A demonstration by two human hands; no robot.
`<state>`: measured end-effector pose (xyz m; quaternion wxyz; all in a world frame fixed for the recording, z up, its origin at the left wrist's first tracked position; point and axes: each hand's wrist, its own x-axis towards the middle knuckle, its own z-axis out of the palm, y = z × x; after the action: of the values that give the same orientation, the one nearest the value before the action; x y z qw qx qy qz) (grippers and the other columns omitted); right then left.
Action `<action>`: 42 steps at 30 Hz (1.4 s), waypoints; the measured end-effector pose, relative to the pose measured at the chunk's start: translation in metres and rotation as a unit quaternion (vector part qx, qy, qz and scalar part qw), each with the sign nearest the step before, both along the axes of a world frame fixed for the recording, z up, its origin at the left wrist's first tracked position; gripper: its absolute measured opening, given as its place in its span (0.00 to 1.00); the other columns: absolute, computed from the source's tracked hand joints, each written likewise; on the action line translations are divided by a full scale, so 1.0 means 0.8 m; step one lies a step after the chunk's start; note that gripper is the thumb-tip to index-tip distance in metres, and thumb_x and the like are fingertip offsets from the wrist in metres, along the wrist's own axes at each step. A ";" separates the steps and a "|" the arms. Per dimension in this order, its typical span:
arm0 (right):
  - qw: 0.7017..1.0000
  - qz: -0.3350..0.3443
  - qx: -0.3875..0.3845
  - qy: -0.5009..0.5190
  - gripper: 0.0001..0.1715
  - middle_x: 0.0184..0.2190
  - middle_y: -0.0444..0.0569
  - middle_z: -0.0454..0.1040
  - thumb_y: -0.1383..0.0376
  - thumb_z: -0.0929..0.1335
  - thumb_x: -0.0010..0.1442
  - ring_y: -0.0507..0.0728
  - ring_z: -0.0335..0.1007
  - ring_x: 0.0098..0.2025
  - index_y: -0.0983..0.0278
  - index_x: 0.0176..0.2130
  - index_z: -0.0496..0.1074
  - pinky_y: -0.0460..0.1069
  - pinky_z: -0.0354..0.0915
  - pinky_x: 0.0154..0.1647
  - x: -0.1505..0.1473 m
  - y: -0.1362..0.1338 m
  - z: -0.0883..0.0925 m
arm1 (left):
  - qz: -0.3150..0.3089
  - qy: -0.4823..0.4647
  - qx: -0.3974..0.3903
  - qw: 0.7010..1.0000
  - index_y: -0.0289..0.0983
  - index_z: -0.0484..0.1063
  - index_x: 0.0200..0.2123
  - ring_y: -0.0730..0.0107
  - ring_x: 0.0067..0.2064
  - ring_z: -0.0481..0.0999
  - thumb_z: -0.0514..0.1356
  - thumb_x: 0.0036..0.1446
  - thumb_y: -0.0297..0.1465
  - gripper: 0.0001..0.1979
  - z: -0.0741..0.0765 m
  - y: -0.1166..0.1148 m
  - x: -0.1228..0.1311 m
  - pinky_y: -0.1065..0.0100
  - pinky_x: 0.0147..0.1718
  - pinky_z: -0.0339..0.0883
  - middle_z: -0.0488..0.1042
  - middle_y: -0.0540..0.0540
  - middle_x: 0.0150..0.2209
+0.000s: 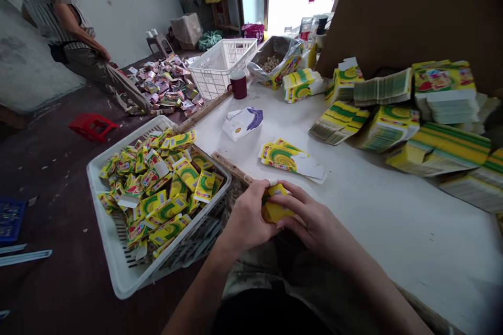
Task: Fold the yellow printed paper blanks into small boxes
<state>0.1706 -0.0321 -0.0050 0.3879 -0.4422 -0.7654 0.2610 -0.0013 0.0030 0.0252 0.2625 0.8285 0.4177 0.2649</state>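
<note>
At the near edge of the surface [377,220], the left hand [247,214] and right hand [312,215] both grip a yellow box [280,210] between their fingers. Just beyond lie flat cartons [281,158]; to the left stands a crate [105,235] heaped with boxes [167,208]. Farther off are a mug [239,86] and, rightward, carton stacks [389,126].
</note>
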 end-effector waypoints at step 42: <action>0.980 -0.014 -0.058 0.191 0.26 0.56 0.55 0.67 0.58 0.64 0.64 0.60 0.68 0.57 0.57 0.59 0.54 0.58 0.67 0.55 0.016 0.052 -0.030 | 0.181 -0.291 -0.127 0.931 0.40 0.69 0.44 0.63 0.37 0.76 0.72 0.39 0.40 0.28 -0.014 0.018 -0.020 0.64 0.38 0.72 0.75 0.47 0.38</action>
<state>0.1833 0.0094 -0.0286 0.5043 -0.4165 -0.6546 0.3792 -0.0170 0.0177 0.0142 0.4232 0.5856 0.4960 0.4817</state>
